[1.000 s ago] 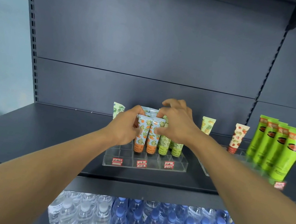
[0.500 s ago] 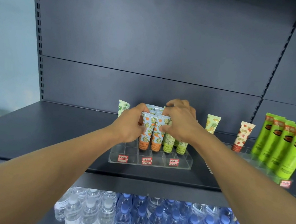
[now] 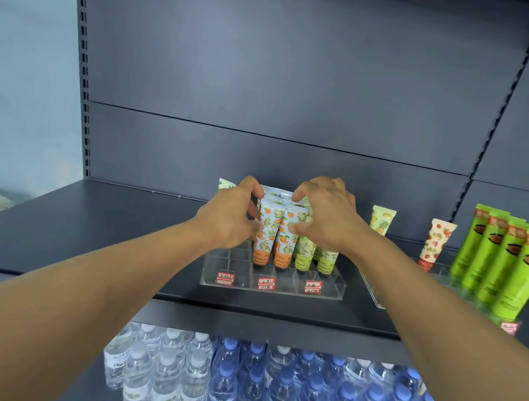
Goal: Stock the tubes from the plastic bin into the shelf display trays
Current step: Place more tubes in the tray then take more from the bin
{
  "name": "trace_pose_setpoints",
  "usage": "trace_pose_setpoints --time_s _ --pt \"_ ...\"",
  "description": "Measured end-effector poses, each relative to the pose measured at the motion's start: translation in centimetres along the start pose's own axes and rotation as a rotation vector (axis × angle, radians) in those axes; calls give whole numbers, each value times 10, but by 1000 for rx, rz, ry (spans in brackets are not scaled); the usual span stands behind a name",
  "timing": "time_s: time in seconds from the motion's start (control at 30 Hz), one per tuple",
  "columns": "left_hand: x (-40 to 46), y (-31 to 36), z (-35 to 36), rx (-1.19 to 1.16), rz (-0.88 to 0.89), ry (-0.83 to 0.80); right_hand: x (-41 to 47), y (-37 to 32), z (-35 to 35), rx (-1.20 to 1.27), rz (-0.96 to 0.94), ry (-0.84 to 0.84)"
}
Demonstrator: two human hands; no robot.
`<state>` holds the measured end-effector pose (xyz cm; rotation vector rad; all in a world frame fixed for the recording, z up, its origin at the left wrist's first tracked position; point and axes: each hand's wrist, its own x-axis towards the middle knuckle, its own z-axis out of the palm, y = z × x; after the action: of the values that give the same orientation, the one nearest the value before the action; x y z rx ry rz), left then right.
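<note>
A clear acrylic display tray point(image 3: 274, 283) with red price labels sits on the dark shelf. In its rear compartments stand several orange-flower tubes point(image 3: 267, 235) and, to their right, green-leaf tubes point(image 3: 303, 256). My left hand point(image 3: 227, 217) curls against the left side of the orange-flower tubes, thumb on top. My right hand point(image 3: 328, 217) arches over them from the right, its fingertips on a rear tube's top and its thumb against the front tube. Both hands hide the rear tubes. The plastic bin is out of view.
A pineapple tube point(image 3: 382, 220) and a strawberry tube point(image 3: 435, 243) stand to the right. Tall green tubes point(image 3: 507, 266) fill a second clear tray point(image 3: 376, 292) at the far right. Several water bottles point(image 3: 259, 397) pack the shelf below. The tray's front compartments hold nothing.
Both hands stay on the orange-flower tubes. The right hand's fingers have lifted and spread a little over the tube tops. The camera has shifted slightly.
</note>
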<state>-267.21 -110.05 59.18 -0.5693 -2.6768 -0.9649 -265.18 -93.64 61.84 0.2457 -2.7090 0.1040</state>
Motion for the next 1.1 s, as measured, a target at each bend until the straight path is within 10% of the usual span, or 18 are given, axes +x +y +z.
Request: trace_pose_setpoints --time_s 0.4,1.1 --pt "-72 36 -6 122 -27 84 -83 3 -19 235 -93 107" --pt "-302 -75 238 185 -285 -631 -352 18 221 380 259 -636"
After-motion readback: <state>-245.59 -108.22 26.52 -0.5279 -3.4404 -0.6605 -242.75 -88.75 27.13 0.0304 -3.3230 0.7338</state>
